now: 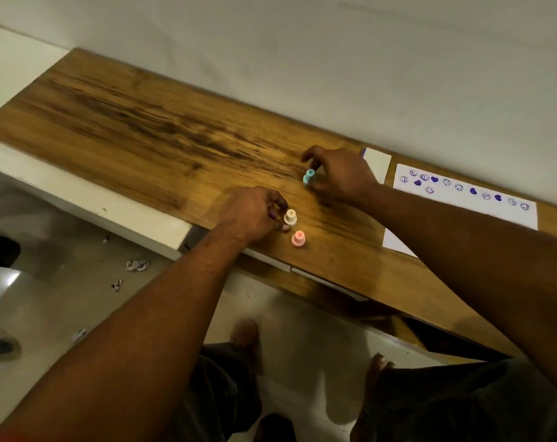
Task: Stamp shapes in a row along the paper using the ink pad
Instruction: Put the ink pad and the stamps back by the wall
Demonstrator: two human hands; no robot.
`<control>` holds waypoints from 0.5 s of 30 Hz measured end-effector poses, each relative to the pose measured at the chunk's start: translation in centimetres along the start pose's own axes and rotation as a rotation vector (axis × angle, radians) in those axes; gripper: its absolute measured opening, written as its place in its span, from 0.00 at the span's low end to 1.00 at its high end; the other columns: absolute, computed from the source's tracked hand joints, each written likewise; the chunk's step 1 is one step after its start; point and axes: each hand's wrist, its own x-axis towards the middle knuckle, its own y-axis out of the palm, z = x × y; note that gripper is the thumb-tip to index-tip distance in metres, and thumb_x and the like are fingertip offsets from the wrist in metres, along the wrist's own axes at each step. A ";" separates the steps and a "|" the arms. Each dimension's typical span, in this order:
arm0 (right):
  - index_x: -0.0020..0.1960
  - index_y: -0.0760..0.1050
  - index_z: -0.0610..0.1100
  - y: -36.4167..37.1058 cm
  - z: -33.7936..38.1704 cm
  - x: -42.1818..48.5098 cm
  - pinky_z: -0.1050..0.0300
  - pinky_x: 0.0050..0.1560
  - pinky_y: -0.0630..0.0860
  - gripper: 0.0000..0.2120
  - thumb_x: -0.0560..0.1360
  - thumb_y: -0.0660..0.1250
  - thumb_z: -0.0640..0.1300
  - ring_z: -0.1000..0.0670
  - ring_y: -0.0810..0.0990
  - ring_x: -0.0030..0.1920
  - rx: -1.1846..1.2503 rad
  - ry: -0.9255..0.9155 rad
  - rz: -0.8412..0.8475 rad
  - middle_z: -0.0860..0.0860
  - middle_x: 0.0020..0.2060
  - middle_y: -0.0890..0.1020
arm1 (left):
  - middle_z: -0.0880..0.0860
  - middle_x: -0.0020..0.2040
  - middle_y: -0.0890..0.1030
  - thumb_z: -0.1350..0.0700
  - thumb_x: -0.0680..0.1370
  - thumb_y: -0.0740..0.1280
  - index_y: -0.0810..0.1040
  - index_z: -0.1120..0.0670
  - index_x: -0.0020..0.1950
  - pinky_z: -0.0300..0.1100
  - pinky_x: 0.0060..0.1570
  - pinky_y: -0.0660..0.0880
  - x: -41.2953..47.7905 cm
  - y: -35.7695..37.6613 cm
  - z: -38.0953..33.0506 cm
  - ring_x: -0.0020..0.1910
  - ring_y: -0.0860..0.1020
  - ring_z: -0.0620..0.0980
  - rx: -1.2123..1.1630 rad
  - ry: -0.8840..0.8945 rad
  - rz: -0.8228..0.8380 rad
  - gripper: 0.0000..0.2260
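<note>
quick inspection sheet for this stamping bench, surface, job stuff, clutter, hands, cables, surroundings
surface: wooden bench top, bare at the left.
job's things: white paper with a row of purple prints; cream stamp and pink stamp upright on the wood; blue stamp; white card beside the paper; ink pad not made out.
clutter: crumpled scraps on the floor.
grippers: left hand at the cream stamp, contact unclear; right hand holds the blue stamp.
cables: nothing seen.
surroundings: plain wall behind, pale floor below.
</note>
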 end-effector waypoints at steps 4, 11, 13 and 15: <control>0.62 0.74 0.56 -0.7 -2.5 1.9 0.57 0.43 0.78 0.22 0.71 0.76 0.54 0.50 0.84 0.50 0.032 0.202 -0.111 0.56 0.53 0.85 | 0.40 0.41 0.83 0.44 0.69 0.83 0.84 0.39 0.58 0.41 0.45 0.80 0.4 0.2 -0.1 0.42 0.80 0.38 -0.007 0.053 -0.008 0.20; 0.59 0.73 0.55 -1.6 -6.3 3.1 0.50 0.47 0.82 0.20 0.70 0.75 0.53 0.46 0.84 0.49 -0.015 0.385 -0.223 0.53 0.51 0.86 | 0.39 0.39 0.83 0.44 0.69 0.83 0.85 0.41 0.57 0.42 0.46 0.81 1.1 0.4 -0.6 0.41 0.80 0.36 -0.041 0.068 -0.026 0.18; 0.59 0.72 0.54 -1.8 -7.5 3.0 0.52 0.45 0.81 0.20 0.70 0.75 0.53 0.44 0.84 0.48 -0.025 0.408 -0.245 0.51 0.50 0.85 | 0.39 0.39 0.83 0.44 0.70 0.82 0.85 0.41 0.58 0.43 0.47 0.81 1.2 0.6 -1.0 0.40 0.80 0.36 -0.040 0.076 -0.035 0.19; 0.58 0.72 0.54 -1.9 -8.3 3.1 0.53 0.43 0.78 0.21 0.69 0.75 0.52 0.43 0.83 0.48 -0.011 0.416 -0.262 0.50 0.50 0.85 | 0.40 0.38 0.83 0.43 0.70 0.82 0.85 0.41 0.58 0.43 0.46 0.80 1.4 0.5 -1.2 0.40 0.80 0.36 -0.030 0.085 -0.045 0.19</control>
